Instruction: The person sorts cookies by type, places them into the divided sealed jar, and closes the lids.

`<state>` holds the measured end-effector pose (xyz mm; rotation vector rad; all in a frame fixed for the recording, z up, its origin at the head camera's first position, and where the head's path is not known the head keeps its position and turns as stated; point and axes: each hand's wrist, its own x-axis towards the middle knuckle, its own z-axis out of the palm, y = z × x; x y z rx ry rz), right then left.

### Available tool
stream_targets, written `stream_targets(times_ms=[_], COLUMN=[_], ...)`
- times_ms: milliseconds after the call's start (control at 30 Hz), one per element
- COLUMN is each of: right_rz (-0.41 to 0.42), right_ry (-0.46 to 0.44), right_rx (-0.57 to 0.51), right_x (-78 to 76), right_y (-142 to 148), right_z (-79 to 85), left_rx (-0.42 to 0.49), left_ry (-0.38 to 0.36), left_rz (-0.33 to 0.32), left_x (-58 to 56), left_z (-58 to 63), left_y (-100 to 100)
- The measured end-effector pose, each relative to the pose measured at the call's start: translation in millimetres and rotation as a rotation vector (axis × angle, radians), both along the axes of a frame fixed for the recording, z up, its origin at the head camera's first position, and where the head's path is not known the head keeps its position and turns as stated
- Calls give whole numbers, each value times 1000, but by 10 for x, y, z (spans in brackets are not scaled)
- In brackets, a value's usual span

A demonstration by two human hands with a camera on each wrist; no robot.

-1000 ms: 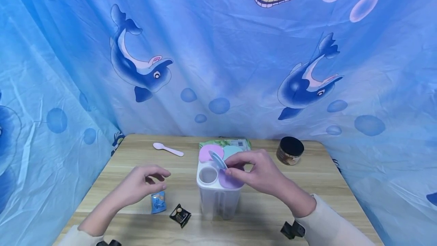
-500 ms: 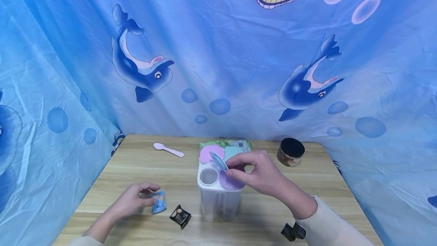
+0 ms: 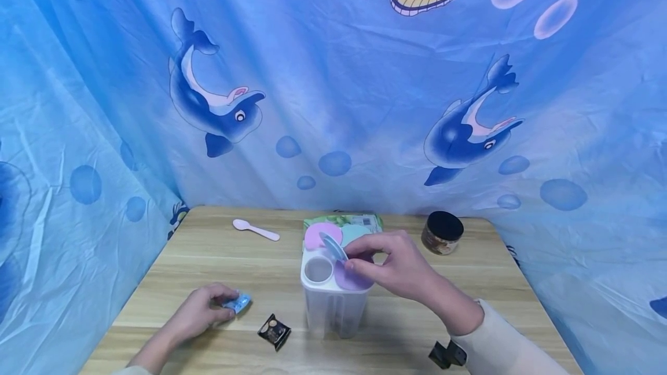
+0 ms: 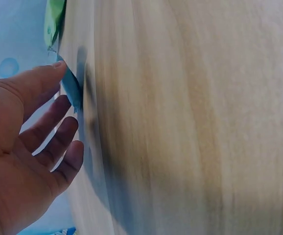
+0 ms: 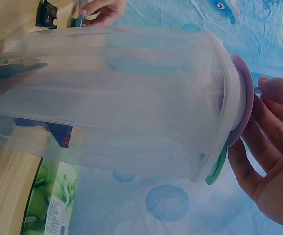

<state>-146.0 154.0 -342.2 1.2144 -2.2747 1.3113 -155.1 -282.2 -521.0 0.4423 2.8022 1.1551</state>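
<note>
The left hand lies low on the wooden table, its fingertips curled round a small blue packet near the front left edge. The packet looks light, thin and crinkly, likely slippery on the wood, so a pinch at its raised edge should serve best. A black sachet lies just beside it. The right hand rests on the lid of a clear plastic container at the table's middle, fingers pinching a blue flap tilted up beside an open round hole. Farther back lie a pink spoon and a dark-lidded jar.
</note>
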Motion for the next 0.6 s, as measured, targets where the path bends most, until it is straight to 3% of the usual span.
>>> stream_targets(times_ms=[100, 300, 467, 600], right_rz=[0, 0, -1, 0], right_ry=[0, -6, -11, -15], right_rx=[5, 3, -2, -5], right_x=[0, -6, -5, -7], right_y=[0, 3, 6, 8], right_z=[0, -2, -1, -2], left_rx=[-38, -54, -66, -79], left_ry=[23, 2, -34, -12], left_rz=[12, 110, 136, 141], left_x=[-9, -43, -65, -90], left_z=[1, 12, -30, -78], left_y=[8, 28, 28, 42])
